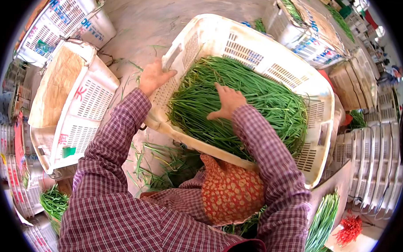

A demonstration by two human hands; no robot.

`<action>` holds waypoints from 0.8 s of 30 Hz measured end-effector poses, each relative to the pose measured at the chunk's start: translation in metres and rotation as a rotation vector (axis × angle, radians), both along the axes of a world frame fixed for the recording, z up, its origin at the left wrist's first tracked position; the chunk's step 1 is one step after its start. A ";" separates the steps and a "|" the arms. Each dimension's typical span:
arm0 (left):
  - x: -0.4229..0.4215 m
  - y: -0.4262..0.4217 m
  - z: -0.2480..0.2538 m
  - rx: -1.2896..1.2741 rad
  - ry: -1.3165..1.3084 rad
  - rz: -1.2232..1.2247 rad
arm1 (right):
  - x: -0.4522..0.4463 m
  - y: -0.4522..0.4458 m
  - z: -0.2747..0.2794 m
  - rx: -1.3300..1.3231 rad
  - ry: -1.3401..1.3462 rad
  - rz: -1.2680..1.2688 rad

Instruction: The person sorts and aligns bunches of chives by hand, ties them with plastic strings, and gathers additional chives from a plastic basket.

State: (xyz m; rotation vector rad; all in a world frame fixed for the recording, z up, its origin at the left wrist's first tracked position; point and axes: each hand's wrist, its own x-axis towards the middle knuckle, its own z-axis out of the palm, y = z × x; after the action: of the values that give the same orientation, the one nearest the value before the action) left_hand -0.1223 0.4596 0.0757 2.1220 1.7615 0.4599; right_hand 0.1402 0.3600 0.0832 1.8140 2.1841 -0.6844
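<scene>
A large white plastic basket with slotted walls stands tilted in front of me, holding a thick layer of long green stalks. At its left end, my left hand is at the wall near the handle slot, thumb and fingers apart. Over the stalks, toward their left half, is my right hand, fingers spread and nothing gripped. Whether its fingertips touch the stalks is unclear.
Crates with paper covers stand at the left, and another crate is at the upper right. Loose stalks lie on the floor below the basket. Red ties and a green bundle are at the lower right.
</scene>
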 end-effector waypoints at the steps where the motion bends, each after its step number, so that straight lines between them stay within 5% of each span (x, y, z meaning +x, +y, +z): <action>1: -0.004 -0.002 0.005 -0.009 0.011 0.011 | -0.016 0.012 -0.016 -0.015 -0.016 0.031; 10: 0.003 -0.006 0.007 0.003 -0.054 0.002 | -0.062 0.002 -0.100 0.152 -0.040 0.100; 18: 0.001 -0.009 0.004 0.052 -0.123 -0.024 | -0.065 -0.012 -0.107 0.282 -0.164 0.120; 24: 0.001 -0.011 0.012 0.005 -0.159 -0.018 | -0.038 0.012 -0.103 0.130 0.147 0.016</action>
State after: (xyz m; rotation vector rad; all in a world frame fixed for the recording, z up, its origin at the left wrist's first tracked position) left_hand -0.1214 0.4491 0.0877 2.0424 1.6535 0.6108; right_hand 0.1022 0.3724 -0.0195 1.8600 2.3859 -0.7087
